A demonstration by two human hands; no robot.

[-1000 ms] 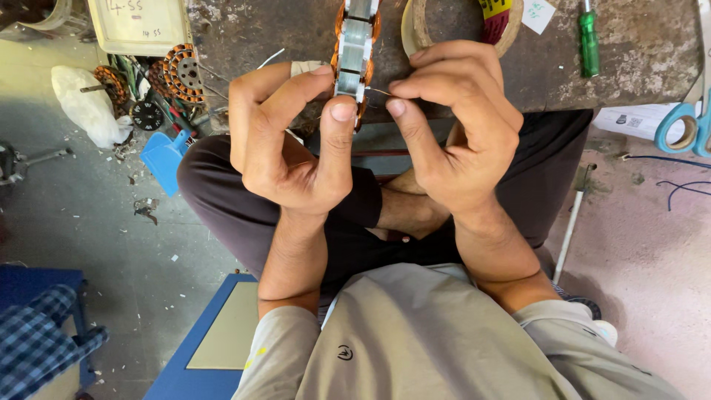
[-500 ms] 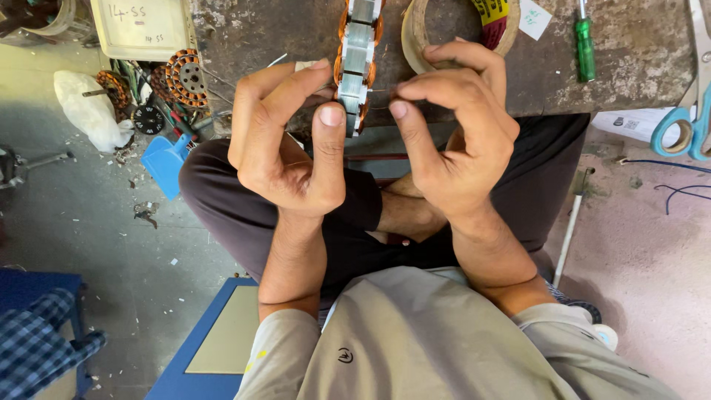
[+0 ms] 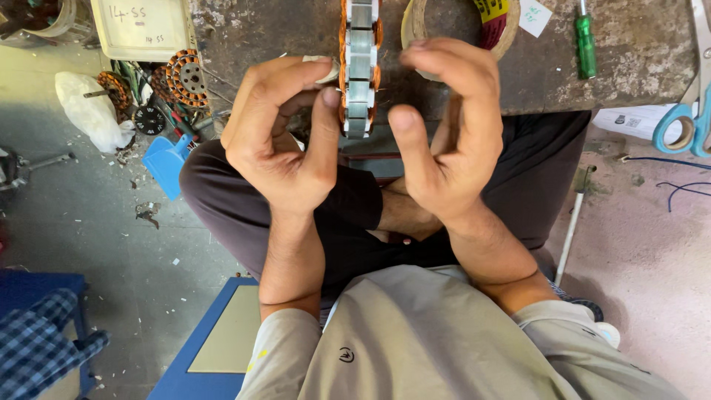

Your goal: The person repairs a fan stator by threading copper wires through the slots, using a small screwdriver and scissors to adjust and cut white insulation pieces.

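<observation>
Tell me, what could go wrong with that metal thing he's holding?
The stator is pinched mostly by the left hand at the bench edge, over the lap; it might slip and fall. The right hand has its fingers near the copper windings, so a thin wire could possibly get bent. The scissors overhang the edge and could be knocked off.

My shirt (image 3: 444,348) is pale beige with short sleeves — a small dark round emblem sits low on its chest. Beyond the shirt, my trousers (image 3: 348,215) are dark brown — legs crossed. My forearms and fingers (image 3: 404,130) are bare.
</observation>
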